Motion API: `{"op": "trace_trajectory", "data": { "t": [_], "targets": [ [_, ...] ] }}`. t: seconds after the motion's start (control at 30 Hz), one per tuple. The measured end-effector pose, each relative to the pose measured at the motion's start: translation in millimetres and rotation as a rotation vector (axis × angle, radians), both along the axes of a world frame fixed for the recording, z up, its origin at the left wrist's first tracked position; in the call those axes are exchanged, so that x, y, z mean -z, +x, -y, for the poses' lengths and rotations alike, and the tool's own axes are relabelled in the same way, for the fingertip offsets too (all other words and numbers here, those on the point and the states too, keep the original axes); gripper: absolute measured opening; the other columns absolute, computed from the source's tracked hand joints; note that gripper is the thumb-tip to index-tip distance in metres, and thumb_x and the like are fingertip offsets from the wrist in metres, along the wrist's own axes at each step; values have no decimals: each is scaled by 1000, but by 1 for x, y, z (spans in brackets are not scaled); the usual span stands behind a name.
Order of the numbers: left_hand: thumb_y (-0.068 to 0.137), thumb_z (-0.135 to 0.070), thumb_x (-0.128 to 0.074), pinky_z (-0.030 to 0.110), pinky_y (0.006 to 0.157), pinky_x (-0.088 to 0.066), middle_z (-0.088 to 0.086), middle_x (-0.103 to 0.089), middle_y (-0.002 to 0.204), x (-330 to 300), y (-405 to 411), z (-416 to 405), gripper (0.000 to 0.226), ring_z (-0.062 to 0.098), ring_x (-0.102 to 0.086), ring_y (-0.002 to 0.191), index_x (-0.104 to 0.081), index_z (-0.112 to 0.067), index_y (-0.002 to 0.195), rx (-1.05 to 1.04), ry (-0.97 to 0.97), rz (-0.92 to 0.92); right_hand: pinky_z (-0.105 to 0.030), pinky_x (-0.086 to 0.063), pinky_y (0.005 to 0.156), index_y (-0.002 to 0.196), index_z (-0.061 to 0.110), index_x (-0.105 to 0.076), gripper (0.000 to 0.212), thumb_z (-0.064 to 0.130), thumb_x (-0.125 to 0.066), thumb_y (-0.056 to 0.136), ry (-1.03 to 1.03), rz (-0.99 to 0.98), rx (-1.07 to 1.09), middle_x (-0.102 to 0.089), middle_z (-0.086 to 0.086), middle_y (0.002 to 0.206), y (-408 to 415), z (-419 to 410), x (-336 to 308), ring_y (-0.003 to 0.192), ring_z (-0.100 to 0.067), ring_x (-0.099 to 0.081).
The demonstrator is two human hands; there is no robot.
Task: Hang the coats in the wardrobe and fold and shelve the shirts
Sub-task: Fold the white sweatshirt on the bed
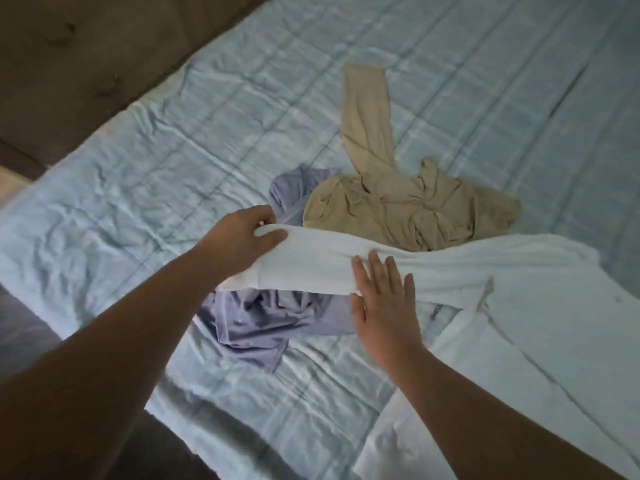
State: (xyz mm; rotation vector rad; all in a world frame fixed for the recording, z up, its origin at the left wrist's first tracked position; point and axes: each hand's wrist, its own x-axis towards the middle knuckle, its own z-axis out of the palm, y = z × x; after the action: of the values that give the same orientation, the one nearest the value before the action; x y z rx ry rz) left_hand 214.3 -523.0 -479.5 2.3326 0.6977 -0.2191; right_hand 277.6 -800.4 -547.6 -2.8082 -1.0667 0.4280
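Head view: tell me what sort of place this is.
Probably a bedroom: a bed with a pale blue quilt, a tufted brown headboard at its end, and loose shirts such as the beige shirt lying on it.

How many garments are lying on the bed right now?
3: white shirt at right, under both hands; lavender one beneath its sleeve; tan one behind. More may hide underneath.

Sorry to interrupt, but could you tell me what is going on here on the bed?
A person is laying out a white shirt on the light blue quilt. The left hand grips its sleeve end, while the right hand presses flat on the sleeve. A lilac shirt and a beige shirt lie crumpled beside it, not yet folded.
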Motion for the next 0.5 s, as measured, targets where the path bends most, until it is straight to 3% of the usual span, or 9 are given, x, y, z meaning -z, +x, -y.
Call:
{"op": "trace_trajectory", "data": {
  "t": [0.13,0.27,0.33,0.4,0.5],
  "targets": [
    [88,-51,-60,39,74,-47,-1,-60,81,33,11,-31,28,26,-57,83,-51,-26,83,-92,125,-105,-68,-14,113,157,30,-15,61,47,-23,99,-54,59,36,-13,-1,165,13,-38,29,151,-32,-12],
    [88,-56,-58,37,71,-46,-3,-58,80,65,8,-38,28,25,-57,80,-48,-29,87,-82,173,-138,-71,-13,111,155,30,-20,63,50,-28,96,-97,74,54,-18,-2,164,23,-56,56,150,-35,-14],
    [88,-58,-58,37,72,-46,-2,-59,85,73,4,-36,31,24,-57,82,-50,-28,94,-122,95,-153,-68,-17,112,155,31,-21,61,47,-31,97,-85,64,35,-17,-2,164,19,-55,59,150,-35,-13],
    [86,-61,-59,34,68,-45,1,-62,92,75,-3,-39,38,25,-59,85,-55,-25,98,-293,-36,-159,-63,-22,112,154,29,-24,58,41,-33,98,-59,65,12,-18,-3,164,9,-47,57,150,-32,-15],
    [84,-51,-71,29,62,-50,7,-69,98,78,-24,-45,42,28,-66,89,-66,-16,106,-433,-388,-195,-59,-27,112,154,28,-25,56,38,-33,99,-45,49,49,-20,-5,163,5,-33,52,150,-30,-18]
  ]
}}
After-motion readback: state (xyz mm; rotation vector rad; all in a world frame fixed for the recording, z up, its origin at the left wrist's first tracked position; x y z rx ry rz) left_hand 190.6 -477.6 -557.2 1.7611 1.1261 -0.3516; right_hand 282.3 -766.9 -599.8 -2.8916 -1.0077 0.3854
